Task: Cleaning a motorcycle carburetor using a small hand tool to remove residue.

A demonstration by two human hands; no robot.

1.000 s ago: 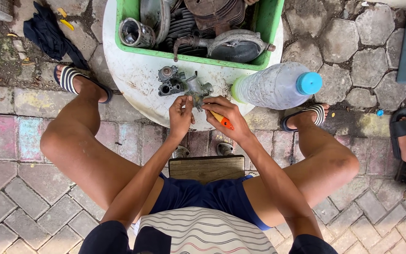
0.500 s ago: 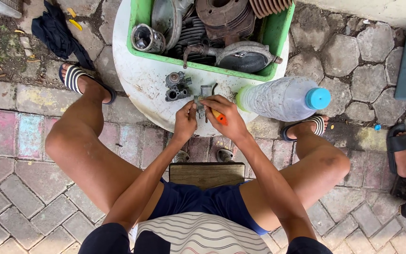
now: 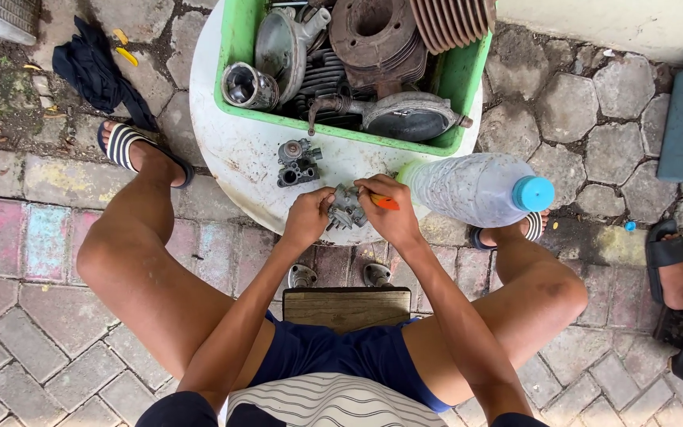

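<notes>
Grey cast metal describes the small engine part (image 3: pixel 347 209), which sits at the near edge of the round white table (image 3: pixel 223 150), gripped between both hands. The left hand (image 3: pixel 307 217) closes on the part from its left side, fingers curled over the top and thumb toward the body. The right hand (image 3: pixel 389 212) closes from the right side, fingers wrapped over the part's upper edge. An orange-handled tool (image 3: pixel 385 202) is clenched in the right hand, its handle showing between thumb and fingers; the tip is hidden behind the part. The part lies directly between the two sets of fingertips, touching both.

A second small grey metal part (image 3: pixel 296 162) rests on the table just beyond the left hand, apart from it. A green plastic crate (image 3: pixel 468 79) stands further back on the table, filled with finned cylinders and engine covers. A clear plastic bottle with a blue cap (image 3: pixel 476 188) lies on its side just right of the right hand. A low wooden stool (image 3: pixel 347 307) shows between the person's knees. Another person's sandalled foot (image 3: pixel 673 265) is at the right edge.
</notes>
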